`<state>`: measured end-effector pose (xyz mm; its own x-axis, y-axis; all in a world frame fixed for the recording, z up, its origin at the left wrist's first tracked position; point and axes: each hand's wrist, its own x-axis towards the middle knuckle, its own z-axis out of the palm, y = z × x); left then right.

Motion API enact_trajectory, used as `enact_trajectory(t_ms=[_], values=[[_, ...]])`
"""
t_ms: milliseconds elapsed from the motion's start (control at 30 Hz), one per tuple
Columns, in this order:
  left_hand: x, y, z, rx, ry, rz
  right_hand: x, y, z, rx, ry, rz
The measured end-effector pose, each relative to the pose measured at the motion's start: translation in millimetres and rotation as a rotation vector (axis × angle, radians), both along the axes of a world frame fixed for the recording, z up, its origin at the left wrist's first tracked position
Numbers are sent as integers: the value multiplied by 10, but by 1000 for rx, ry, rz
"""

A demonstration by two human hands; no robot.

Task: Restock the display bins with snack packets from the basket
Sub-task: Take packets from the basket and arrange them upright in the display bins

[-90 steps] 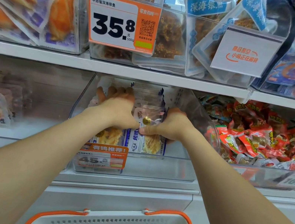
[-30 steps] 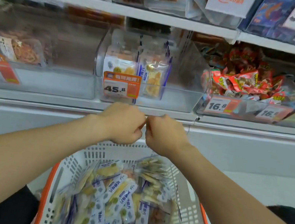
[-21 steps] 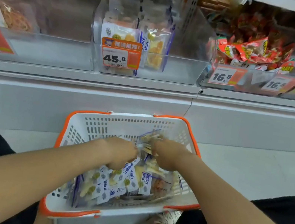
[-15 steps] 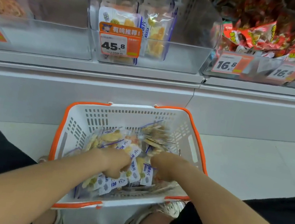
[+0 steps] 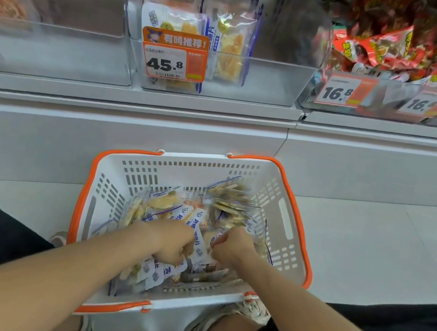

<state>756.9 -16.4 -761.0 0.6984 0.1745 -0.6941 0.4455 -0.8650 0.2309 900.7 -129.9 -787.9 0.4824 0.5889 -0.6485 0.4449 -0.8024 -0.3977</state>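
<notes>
Head view: left hand (image 5: 173, 242) and right hand (image 5: 233, 247) curl knuckles-up, side by side, into snack packets (image 5: 165, 203) heaped beneath them in the basket (image 5: 171, 166), actual hold hidden; best square a stack before lifting to the display bin (image 5: 268, 84) beyond.

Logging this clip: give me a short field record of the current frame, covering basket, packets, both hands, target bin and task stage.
basket: white, orange rim, standing on the floor
snack packets: piled loose in the basket
left hand: down among the packets, fingers curled; grip unclear
right hand: beside it, likewise curled; grip unclear
display bin: clear, 45.8 price tag, a few matching packets standing inside, room left
stage: probably gathering packets for the bin
</notes>
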Motion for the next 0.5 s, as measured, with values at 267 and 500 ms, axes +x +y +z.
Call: enact_trajectory(t_ms=[267,500], values=[[181,278,519,-195,-479,442,39,362,819,508,-94,138],[173,539,939,-112,-764,551,241,501,1343,977,-68,-64]])
